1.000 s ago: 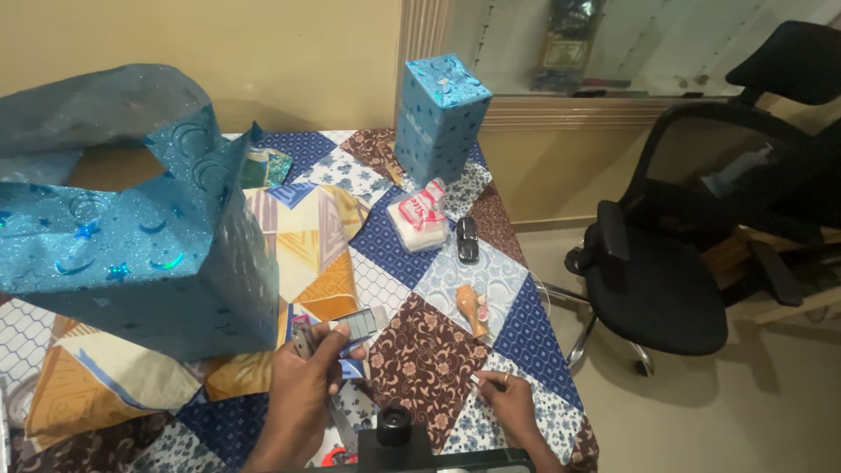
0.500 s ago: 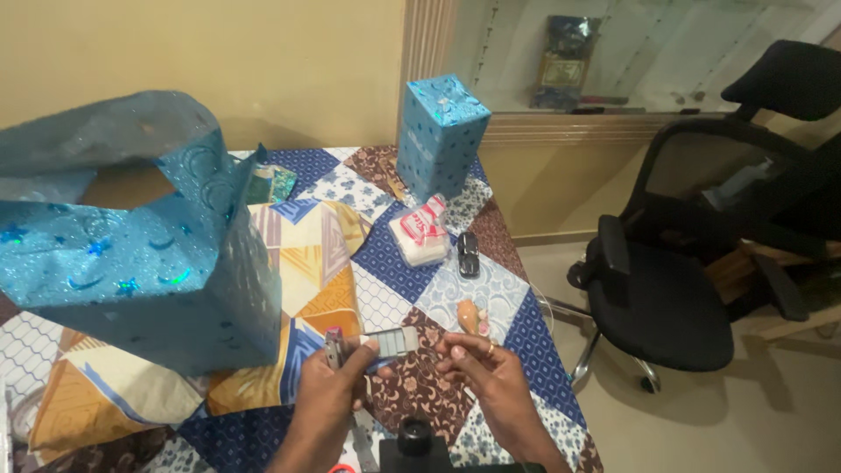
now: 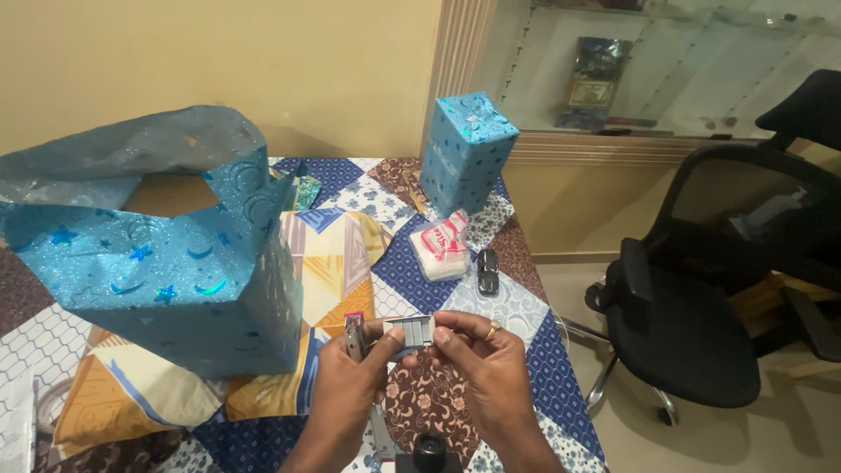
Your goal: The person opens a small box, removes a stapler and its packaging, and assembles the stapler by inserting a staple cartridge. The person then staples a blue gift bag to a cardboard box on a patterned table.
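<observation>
Black office chair (image 3: pixel 701 307) (beside the table), wrapped blue box (image 3: pixel 466 151).

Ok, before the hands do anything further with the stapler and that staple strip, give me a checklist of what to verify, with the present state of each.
1. Stapler gripped in left hand: ok.
2. Staple strip pinched by right hand fingertips: ok.
3. Strip lined up with the stapler's channel: cannot tell, fingers cover the joint.
4. Stapler opened for loading: cannot tell.
5. Room around the hands: ok; the half-wrapped blue box sits to the left, apart from them.
6. Small dark object and red-and-white packet away from the hands: ok.
</observation>
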